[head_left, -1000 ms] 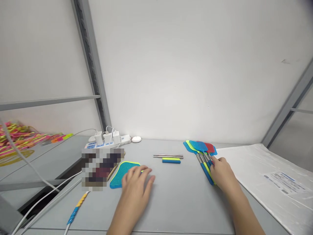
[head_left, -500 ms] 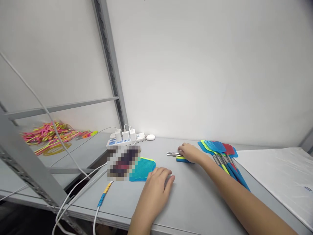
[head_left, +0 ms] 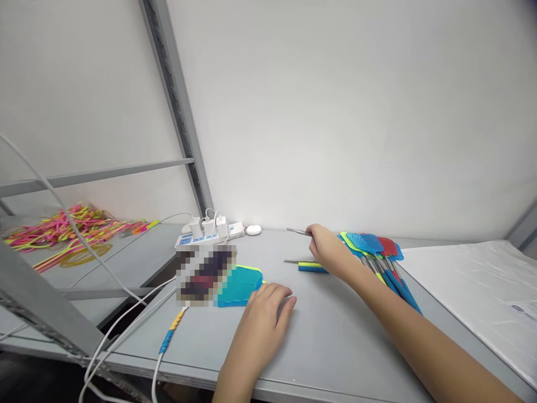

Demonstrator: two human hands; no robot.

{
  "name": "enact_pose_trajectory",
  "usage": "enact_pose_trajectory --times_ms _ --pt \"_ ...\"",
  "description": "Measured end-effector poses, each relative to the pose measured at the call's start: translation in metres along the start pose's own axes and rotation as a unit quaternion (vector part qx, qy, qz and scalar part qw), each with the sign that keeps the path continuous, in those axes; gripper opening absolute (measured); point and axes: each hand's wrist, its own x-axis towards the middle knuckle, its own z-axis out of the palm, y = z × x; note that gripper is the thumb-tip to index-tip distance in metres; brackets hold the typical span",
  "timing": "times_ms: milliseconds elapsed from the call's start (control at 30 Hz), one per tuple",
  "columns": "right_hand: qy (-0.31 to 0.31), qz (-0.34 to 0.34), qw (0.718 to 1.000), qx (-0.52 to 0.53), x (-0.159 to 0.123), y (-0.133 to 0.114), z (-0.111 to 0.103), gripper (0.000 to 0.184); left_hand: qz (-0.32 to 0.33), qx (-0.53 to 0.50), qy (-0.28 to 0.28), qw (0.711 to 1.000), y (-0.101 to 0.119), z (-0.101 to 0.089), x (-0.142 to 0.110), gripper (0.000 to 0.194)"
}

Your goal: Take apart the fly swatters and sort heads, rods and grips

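Observation:
My right hand (head_left: 327, 246) is closed round a fly swatter handle, raised above the table; only its thin metal rod (head_left: 298, 231) shows, pointing left, and the grip is hidden in my fingers. Below that hand, more handles lie on the table, one with a yellow-green grip (head_left: 308, 264) and one with a blue grip (head_left: 312, 270). My left hand (head_left: 271, 310) rests palm down, fingers loosely stretched and thumb apart, holding nothing. Just beyond its fingers lie blue swatter heads (head_left: 241, 286) with a yellow-green one beneath.
Several swatters with blue, yellow-green and red heads (head_left: 364, 243) are piled at right. Beside them lies a white plastic sheet (head_left: 474, 280). At left are a power strip (head_left: 210, 238), a pixelated object (head_left: 203, 277), white cables, a metal shelf post (head_left: 172, 89) and tangled colourful cords (head_left: 79, 226).
My right hand has lifted a metal-rod handle up off the others on the table. My left hand stays in nearly the same place. The view has shifted slightly.

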Motion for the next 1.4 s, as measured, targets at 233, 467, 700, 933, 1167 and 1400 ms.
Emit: enact_pose_trajectory --times_ms 233,467,700,933,1167,1400 --pt "-0.059 0.003 0.998 -0.017 -0.042 -0.003 0.002 0.020 -0.009 -0.009 -0.024 1.000 0.000 -0.001 0.004 0.025" --pt "-0.127 0.010 0.991 -0.027 -0.042 -0.002 0.006 0.014 -0.014 -0.020 -0.041 0.999 0.000 -0.001 0.006 0.028" --pt "-0.124 0.037 0.991 -0.030 -0.045 -0.019 0.002 0.025 -0.024 -0.029 -0.058 0.998 0.001 -0.003 0.007 0.030" --pt "-0.145 0.071 0.986 -0.031 -0.045 -0.018 0.008 0.034 -0.027 -0.033 -0.064 0.997 -0.001 -0.001 0.010 0.031" --pt "-0.126 0.076 0.989 -0.022 -0.043 -0.026 0.016 0.034 -0.020 -0.035 -0.056 0.998 -0.003 -0.001 0.009 0.033" --pt "-0.114 0.108 0.988 -0.005 -0.041 -0.028 0.026 0.035 -0.016 -0.035 -0.047 0.998 -0.004 -0.001 0.010 0.033"
